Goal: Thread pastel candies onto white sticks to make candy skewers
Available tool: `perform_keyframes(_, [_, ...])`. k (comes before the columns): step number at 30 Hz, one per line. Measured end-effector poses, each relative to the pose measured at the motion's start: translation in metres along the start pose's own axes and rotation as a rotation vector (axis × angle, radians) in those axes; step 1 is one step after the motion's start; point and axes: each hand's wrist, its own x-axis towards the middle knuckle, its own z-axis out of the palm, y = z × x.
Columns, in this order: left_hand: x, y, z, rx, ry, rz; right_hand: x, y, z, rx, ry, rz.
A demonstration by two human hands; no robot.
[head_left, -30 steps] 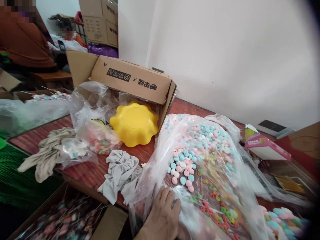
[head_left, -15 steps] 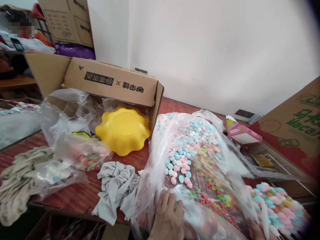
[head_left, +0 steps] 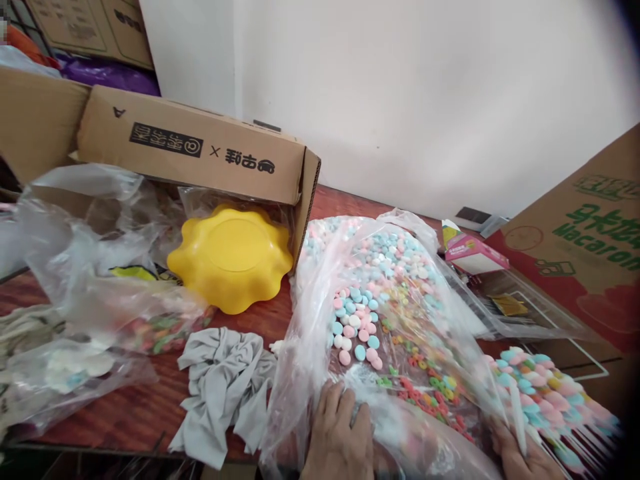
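Observation:
A large clear plastic bag point(head_left: 305, 333) lies on the table, with small pink, blue and white round candies point(head_left: 356, 323) and coloured ring-shaped candies point(head_left: 425, 393) in it. My left hand point(head_left: 340, 430), back upward, has its fingers bent over the bag's near edge. At the bag's right edge my right hand point(head_left: 520, 450) is closed on the plastic, partly cut off by the frame. A white stick point(head_left: 518, 417) rests against that hand; whether it is gripped is unclear. Just beyond it lies a heap of pastel candies on white sticks point(head_left: 550, 393).
Left of the bag are a grey cloth point(head_left: 223, 387), a yellow scalloped dish point(head_left: 230, 260) and crumpled plastic bags point(head_left: 85, 247). An open cardboard box point(head_left: 200, 147) stands behind them. To the right are a clear tray point(head_left: 540, 327), a pink carton point(head_left: 475, 255) and a printed cardboard box point(head_left: 590, 253).
The view has turned slightly rightward, so things sit further left in it, and more of my right hand shows. Both hands keep their places on the bag.

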Motion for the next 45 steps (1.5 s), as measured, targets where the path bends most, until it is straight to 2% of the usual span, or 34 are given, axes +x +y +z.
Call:
perform_keyframes(3, [0.010, 0.005, -0.018, 0.014, -0.081, 0.000, -0.004, -0.009, -0.004, 0.044, -0.073, 0.033])
perform_keyframes(7, [0.023, 0.010, -0.037, 0.017, -0.268, 0.002, -0.010, -0.020, -0.009, 0.030, -0.052, 0.000])
perform_keyframes(12, [0.028, 0.012, -0.044, 0.039, -0.369, -0.010, -0.015, -0.027, -0.009, 0.034, -0.018, -0.021])
perform_keyframes(36, [0.028, 0.011, -0.037, 0.217, -0.294, 0.097, -0.025, -0.036, -0.009, 0.308, -0.001, -0.129])
perform_keyframes(41, [0.033, 0.016, -0.036, 0.260, -0.305, 0.088, -0.026, -0.025, -0.001, 0.324, -0.004, -0.126])
perform_keyframes(45, [0.037, 0.020, -0.037, 0.265, -0.345, 0.064, -0.027, -0.014, 0.004, 0.369, -0.067, -0.109])
